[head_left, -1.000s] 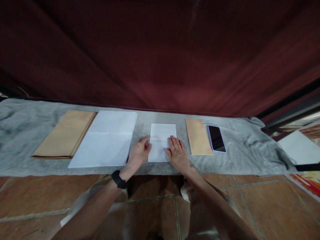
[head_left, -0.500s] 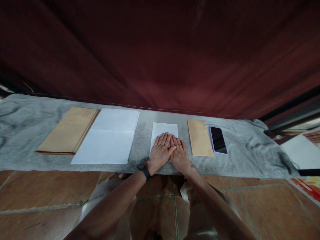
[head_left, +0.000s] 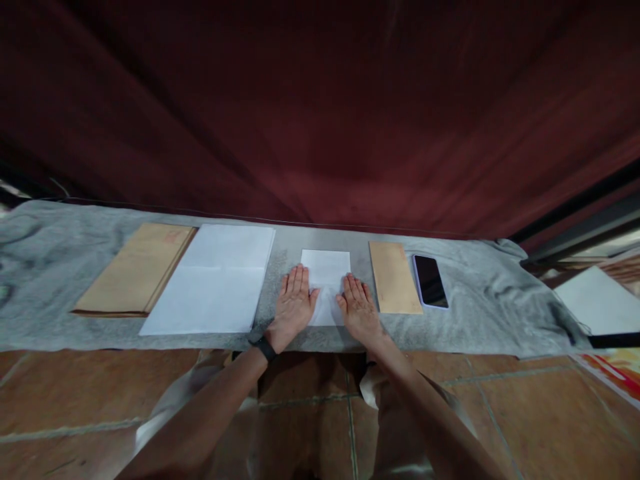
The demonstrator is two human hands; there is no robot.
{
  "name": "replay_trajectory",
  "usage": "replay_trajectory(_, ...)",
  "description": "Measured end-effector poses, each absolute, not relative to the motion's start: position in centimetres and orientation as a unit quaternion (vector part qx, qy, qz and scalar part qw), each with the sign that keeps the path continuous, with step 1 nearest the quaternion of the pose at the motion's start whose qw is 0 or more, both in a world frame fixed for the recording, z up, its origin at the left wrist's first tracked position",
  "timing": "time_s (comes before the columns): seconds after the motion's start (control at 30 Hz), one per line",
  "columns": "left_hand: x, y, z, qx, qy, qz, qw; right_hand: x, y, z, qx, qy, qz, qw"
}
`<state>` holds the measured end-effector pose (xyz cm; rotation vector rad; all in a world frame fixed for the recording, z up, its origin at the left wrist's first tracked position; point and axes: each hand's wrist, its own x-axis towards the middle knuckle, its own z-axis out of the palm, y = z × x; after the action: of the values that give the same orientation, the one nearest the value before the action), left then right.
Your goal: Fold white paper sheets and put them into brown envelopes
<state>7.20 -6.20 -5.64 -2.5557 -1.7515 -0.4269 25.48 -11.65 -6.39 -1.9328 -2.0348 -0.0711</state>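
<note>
A small folded white paper (head_left: 326, 270) lies on the grey cloth (head_left: 480, 313) in front of me. My left hand (head_left: 294, 307) rests flat on the paper's left edge, fingers stretched out, a black band on its wrist. My right hand (head_left: 359, 310) lies flat on the paper's right edge, fingers also stretched out. Neither hand holds anything.
Left of the paper lie a large white sheet (head_left: 215, 280) and a stack of brown envelopes (head_left: 135, 277). To the right are a single brown envelope (head_left: 395, 277) and a dark phone (head_left: 430, 281). A dark red curtain (head_left: 320, 113) hangs behind. Another white sheet (head_left: 595, 297) sits far right.
My left hand moved onto the paper beside my right hand, then both hands slid apart to the paper's left and right edges.
</note>
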Motion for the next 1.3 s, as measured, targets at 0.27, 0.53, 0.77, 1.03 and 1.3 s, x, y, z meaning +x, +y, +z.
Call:
replay_trajectory(0.27,10.4,-5.6,-5.4,-0.87,-0.465,-0.161,0.001,23.4,-7.6,-3.6,-0.661,-0.699,0.084,0.261)
replay_trajectory(0.53,11.2,-4.6,-8.1,-0.888,-0.437,-0.139,-0.018,21.0,-3.7,-4.4,-0.659,-0.699,0.161,0.227)
replay_trajectory(0.77,10.0,-4.8,-6.2,-0.844,-0.516,-0.144,-0.016,22.9,-3.0,-5.7,-0.696,-0.699,0.031,0.161)
replay_trajectory(1.03,8.6,-4.7,-5.9,-0.818,-0.552,-0.158,-0.015,24.9,-3.9,-7.2,-0.708,-0.684,-0.056,0.169)
replay_trajectory(1.3,7.1,-4.9,-5.8,-0.809,-0.57,-0.141,-0.008,26.9,-4.9,-8.1,-0.699,-0.684,-0.074,0.194)
